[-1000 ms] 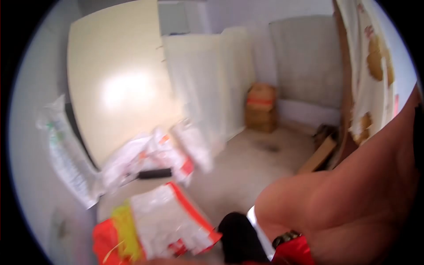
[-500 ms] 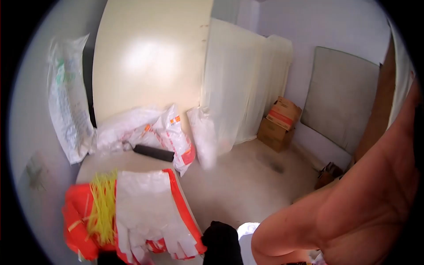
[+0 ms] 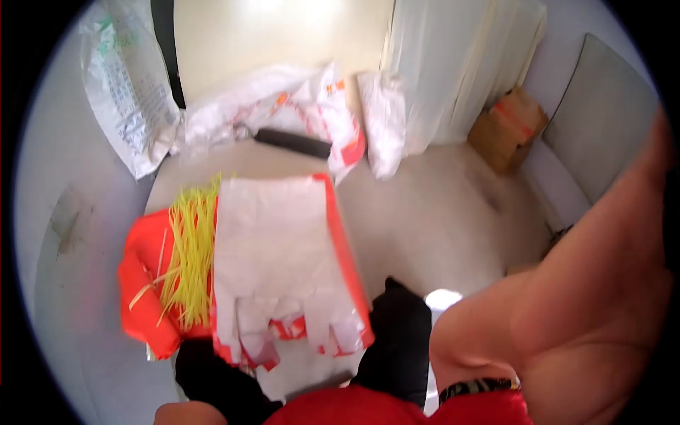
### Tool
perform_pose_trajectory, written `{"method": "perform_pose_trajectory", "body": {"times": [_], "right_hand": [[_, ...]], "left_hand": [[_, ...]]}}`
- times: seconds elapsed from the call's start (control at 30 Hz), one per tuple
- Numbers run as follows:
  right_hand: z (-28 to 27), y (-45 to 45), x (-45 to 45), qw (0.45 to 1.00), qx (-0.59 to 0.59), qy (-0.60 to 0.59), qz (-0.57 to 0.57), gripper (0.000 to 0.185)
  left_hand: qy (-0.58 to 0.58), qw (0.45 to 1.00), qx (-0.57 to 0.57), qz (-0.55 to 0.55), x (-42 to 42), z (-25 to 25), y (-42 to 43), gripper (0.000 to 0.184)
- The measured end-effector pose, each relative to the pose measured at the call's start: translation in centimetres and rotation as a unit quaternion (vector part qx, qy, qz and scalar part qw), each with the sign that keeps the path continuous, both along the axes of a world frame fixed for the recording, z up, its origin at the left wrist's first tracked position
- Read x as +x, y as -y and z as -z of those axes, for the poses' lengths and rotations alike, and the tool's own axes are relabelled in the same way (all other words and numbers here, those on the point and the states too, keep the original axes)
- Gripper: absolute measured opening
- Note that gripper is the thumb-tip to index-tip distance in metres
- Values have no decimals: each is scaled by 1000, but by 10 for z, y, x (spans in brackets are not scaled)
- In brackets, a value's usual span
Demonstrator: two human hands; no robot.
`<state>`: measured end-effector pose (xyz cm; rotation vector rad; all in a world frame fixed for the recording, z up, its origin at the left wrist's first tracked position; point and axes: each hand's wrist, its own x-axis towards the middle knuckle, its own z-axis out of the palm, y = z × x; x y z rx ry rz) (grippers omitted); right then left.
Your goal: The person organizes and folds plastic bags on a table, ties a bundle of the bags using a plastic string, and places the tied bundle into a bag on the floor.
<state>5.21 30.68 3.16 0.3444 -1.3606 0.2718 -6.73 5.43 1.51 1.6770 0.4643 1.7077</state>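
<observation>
White bags with red edges (image 3: pixel 273 234) are lying flat in a pile on the surface (image 3: pixel 212 161), in front of the person's dark-clothed legs (image 3: pixel 398 329). Just beside their left edge, yellow strips (image 3: pixel 191 255) are spread over a folded orange-red material (image 3: pixel 145 248). Farther back, a black bar (image 3: pixel 292 143) lies near white sacks (image 3: pixel 234 106). At the right side, the bent right arm (image 3: pixel 567 283) is visible, but both hands are out of view, so I cannot tell how far they are open or what they hold.
</observation>
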Motion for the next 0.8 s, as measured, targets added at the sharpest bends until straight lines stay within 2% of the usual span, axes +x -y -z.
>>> {"method": "perform_pose_trajectory", "body": {"times": [0.13,0.2,0.27,0.3,0.33,0.37,0.47,0.5,0.53,0.63,0.7,0.8], "right_hand": [[25,17,-32,996,3,-20,-92,99],[38,24,-51,985,-14,-39,-169,100],[56,20,-63,979,-42,-22,-200,100],[75,6,-64,990,-50,39,-124,100],[94,-9,-66,993,-50,100,-43,100],[109,-20,-73,990,-36,137,-9,95],[156,-39,-105,971,-40,229,-57,83],[170,-41,-115,959,-64,271,-55,79],[184,-40,-123,943,-90,316,-52,75],[228,-46,-141,868,-171,465,-9,63],[260,-60,-149,821,-203,533,24,59],[301,-73,-157,767,-261,585,43,57]], "left_hand": [[-65,985,80,-138,-22,9,-8,69],[-67,970,108,-205,-38,24,-8,72],[-37,951,132,-276,-61,54,-9,78],[13,932,137,-336,-64,77,-10,79],[29,919,108,-379,-77,96,-10,81],[45,904,78,-418,-91,114,-11,84],[-33,892,-3,-451,-147,148,-37,72],[-50,860,-82,-500,-164,165,-45,66],[-69,821,-161,-544,-178,184,-49,60],[-166,776,-234,-562,-207,233,-57,59],[-162,770,-274,-553,-221,268,-59,56],[-148,753,-325,-553,-230,282,-54,52]]}}
